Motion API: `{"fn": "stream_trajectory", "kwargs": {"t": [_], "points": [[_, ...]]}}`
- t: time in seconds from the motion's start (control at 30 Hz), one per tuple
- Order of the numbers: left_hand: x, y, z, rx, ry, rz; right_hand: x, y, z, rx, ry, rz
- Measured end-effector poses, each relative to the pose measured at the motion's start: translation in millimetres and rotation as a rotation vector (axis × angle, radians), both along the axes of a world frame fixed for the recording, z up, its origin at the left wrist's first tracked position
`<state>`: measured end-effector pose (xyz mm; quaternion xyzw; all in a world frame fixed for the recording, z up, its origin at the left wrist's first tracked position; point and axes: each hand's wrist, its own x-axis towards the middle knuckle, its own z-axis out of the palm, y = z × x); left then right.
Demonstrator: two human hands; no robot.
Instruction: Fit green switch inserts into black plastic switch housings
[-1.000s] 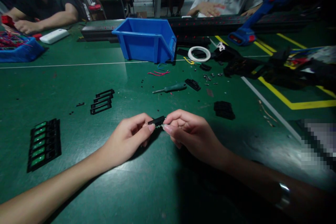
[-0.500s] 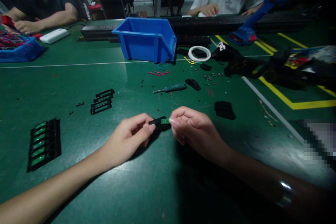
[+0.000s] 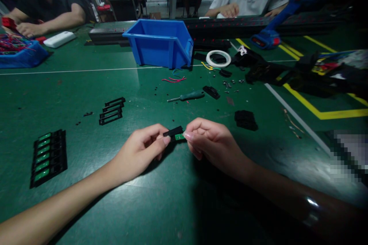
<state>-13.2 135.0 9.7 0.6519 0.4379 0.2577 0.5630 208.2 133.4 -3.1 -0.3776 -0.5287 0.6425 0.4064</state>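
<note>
Between thumb and fingers, my left hand (image 3: 146,145) grips a small black plastic housing (image 3: 174,131) just above the green table. My right hand (image 3: 208,138) is closed in a pinch on the end of a small green circuit board (image 3: 179,137). The board lies right against the housing; whether it sits inside cannot be made out. To the left lies a row of black housings with green boards (image 3: 43,157). Several empty black frames (image 3: 112,111) lie beyond my left hand. A stack of black parts (image 3: 245,120) is to the right of my right hand.
A screwdriver (image 3: 186,96) lies ahead of my hands, near loose screws (image 3: 227,84) and red wires (image 3: 174,79). Farther back are a blue bin (image 3: 161,48), a roll of white tape (image 3: 218,59) and a blue power drill (image 3: 281,19). Other people sit across the table.
The green board and my right fingertips have shifted slightly left and down against the black housing. My left hand is almost still.
</note>
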Motion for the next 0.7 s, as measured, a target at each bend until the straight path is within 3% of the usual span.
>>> {"fn": "stream_trajectory", "kwargs": {"t": [0.43,0.7], "points": [[-0.3,0.1,-2.7,0.0,-0.009,0.0,-0.3,-0.2,1.8,0.028,-0.069,0.005],[-0.7,-0.3,-2.8,0.004,-0.006,0.002,-0.4,1.6,0.2,-0.037,-0.013,0.017]]}}
